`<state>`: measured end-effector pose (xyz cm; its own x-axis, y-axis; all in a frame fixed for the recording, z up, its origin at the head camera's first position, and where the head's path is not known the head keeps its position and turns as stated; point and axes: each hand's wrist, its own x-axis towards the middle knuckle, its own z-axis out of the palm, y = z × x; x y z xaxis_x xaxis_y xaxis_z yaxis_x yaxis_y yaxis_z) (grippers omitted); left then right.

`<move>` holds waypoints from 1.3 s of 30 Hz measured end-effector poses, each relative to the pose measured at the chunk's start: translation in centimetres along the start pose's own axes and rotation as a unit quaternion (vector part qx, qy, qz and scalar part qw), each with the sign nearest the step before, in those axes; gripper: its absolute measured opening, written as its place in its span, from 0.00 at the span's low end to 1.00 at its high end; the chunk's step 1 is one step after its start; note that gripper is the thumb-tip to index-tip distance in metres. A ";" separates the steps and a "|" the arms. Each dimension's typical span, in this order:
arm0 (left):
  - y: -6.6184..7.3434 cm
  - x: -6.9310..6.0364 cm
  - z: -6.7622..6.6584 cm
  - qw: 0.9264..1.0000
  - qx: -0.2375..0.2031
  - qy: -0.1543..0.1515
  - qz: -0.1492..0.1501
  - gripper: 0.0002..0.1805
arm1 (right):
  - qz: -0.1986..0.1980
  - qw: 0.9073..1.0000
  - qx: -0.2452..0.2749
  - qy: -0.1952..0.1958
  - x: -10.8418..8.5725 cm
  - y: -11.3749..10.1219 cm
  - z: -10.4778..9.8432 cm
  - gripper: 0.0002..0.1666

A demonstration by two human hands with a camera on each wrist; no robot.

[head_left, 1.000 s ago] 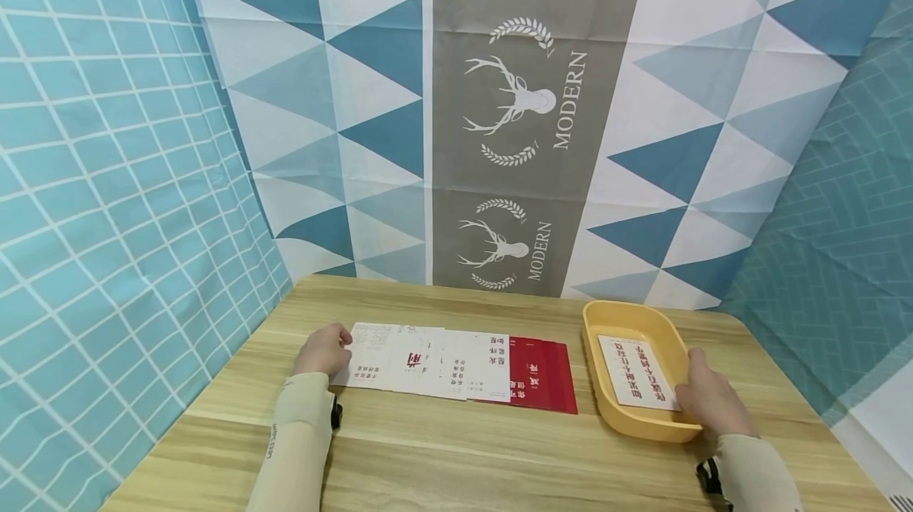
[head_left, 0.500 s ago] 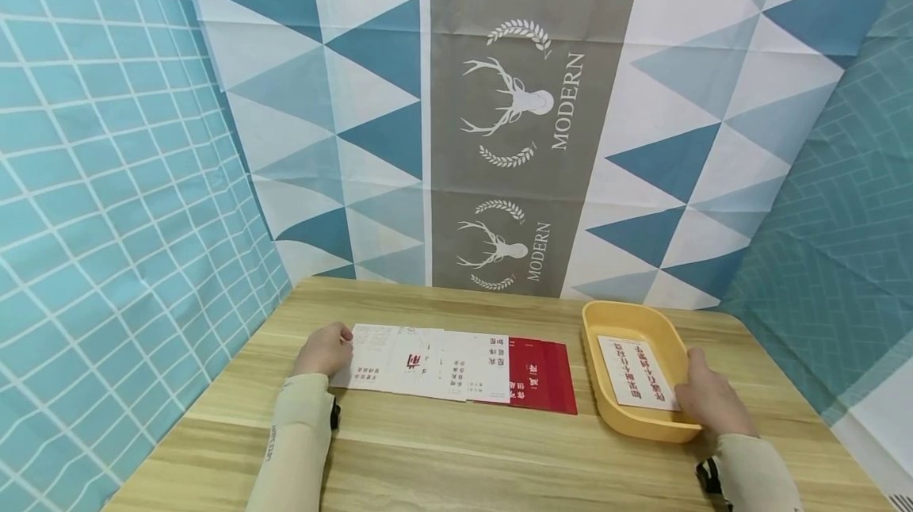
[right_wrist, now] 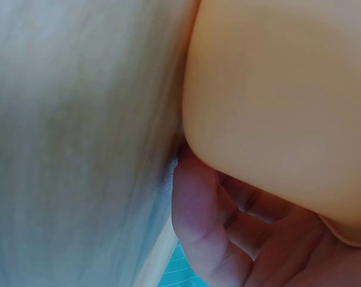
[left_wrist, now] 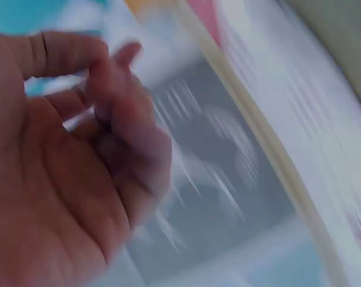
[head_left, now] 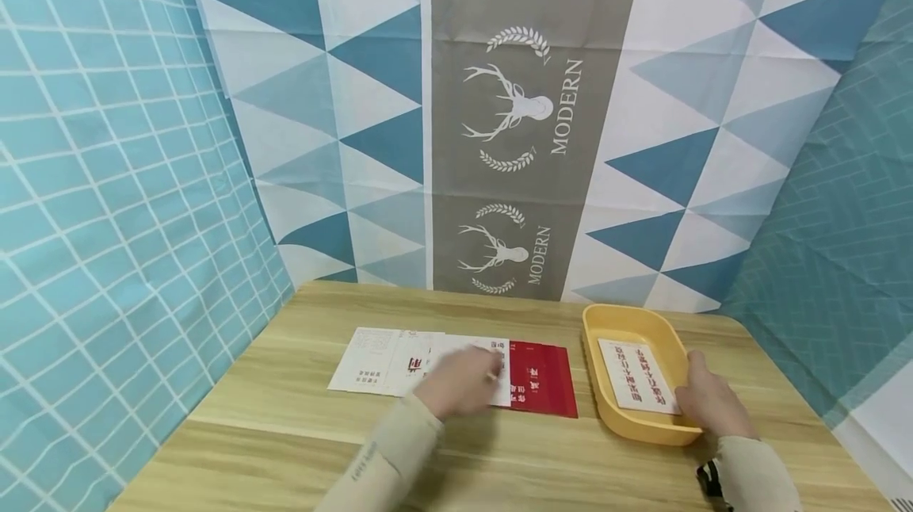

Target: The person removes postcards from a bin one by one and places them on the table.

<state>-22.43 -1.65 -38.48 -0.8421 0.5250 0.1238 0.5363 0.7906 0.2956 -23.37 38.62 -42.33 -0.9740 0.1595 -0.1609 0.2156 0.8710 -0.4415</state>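
Observation:
My left hand (head_left: 460, 381) is over the row of overlapping white cards (head_left: 364, 361), close to where they meet the red cards (head_left: 545, 377). In the left wrist view its fingers (left_wrist: 132, 119) are loosely bent with nothing between them; that view is blurred. At the right, my right hand (head_left: 716, 401) grips the near right side of a yellow plastic tray (head_left: 642, 429). A white card with red characters (head_left: 638, 377) lies in this tray. The right wrist view shows fingers (right_wrist: 198, 203) against the tray's outer wall, low by the tabletop.
The wood-grain table (head_left: 285, 441) runs back to a patterned wall covering (head_left: 499, 179) with triangles and deer heads. Blue tile-print sheeting (head_left: 107, 179) stands along the left side, and teal sheeting (head_left: 849, 219) along the right.
My left hand has left the left end of the white cards and moved right over the row. The right hand stays at the tray, which has not moved.

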 end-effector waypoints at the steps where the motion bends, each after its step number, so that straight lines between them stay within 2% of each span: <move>1: 2.0 0.2 0.7 0.999 0.007 -0.016 0.045 0.09 | 0.001 1.000 0.000 0.001 0.0 0.1 0.0 0.42; 3: 5.7 0.6 2.0 0.990 0.034 -0.023 0.132 0.11 | 0.000 1.000 -0.001 0.002 0.1 0.3 -0.1 0.43; 5: 8.8 1.4 3.0 0.977 0.067 -0.015 0.201 0.12 | 0.001 1.000 -0.001 0.004 0.2 0.4 -0.2 0.43; 7: 11.1 2.7 4.0 0.967 0.091 0.006 0.239 0.11 | 0.000 1.000 -0.002 0.003 0.2 0.6 -0.3 0.43; 9: 12.8 4.4 4.9 0.965 0.088 0.016 0.248 0.10 | -0.002 1.000 -0.002 0.002 0.1 0.7 -0.3 0.43; 11: 13.9 6.4 6.0 0.970 0.054 0.015 0.237 0.10 | -0.013 1.000 -0.002 0.005 0.0 0.8 -0.2 0.42; 14: 14.7 9.0 7.6 0.981 0.000 0.022 0.190 0.10 | -0.030 0.999 0.000 0.013 -0.1 0.8 -0.1 0.40; 16: 15.2 10.3 8.6 0.988 0.009 0.046 0.144 0.10 | -0.038 0.999 0.002 0.017 -0.1 0.7 0.1 0.39; 18: 15.9 11.2 9.3 0.993 0.055 0.066 0.081 0.09 | -0.038 0.999 0.005 0.018 -0.1 0.4 0.2 0.39; 20: 16.7 12.0 9.8 0.992 0.107 0.070 0.016 0.08 | -0.036 0.999 0.004 0.023 -0.1 0.2 0.2 0.40; 22: 17.4 12.8 10.3 0.987 0.151 0.048 -0.042 0.07 | -0.037 0.999 0.006 0.026 0.0 0.0 0.3 0.40; 25: 17.8 13.8 10.8 0.977 0.194 0.001 -0.091 0.09 | -0.047 0.998 0.007 0.032 0.0 -0.2 0.4 0.39; 28: 17.8 14.4 11.1 0.971 0.214 -0.027 -0.103 0.13 | -0.054 0.998 0.012 0.034 0.0 -0.3 0.6 0.37; 32: 17.6 14.5 11.5 0.973 0.215 -0.013 -0.085 0.14 | -0.047 0.998 0.019 0.035 -0.1 -0.2 0.6 0.36; 35: 17.4 14.3 11.6 0.975 0.216 -0.001 -0.059 0.11 | -0.047 0.998 0.019 0.037 -0.3 -0.1 0.6 0.35; 39: 17.1 13.8 11.5 0.978 0.207 0.030 -0.006 0.05 | -0.057 0.997 0.005 0.048 -0.6 0.3 0.4 0.32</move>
<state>-24.27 22.74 -42.58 -0.8436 0.5056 0.1809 0.4936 0.8628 -0.1096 -22.65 38.59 -42.73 -0.9942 0.1045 -0.0236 0.1035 0.8814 -0.4610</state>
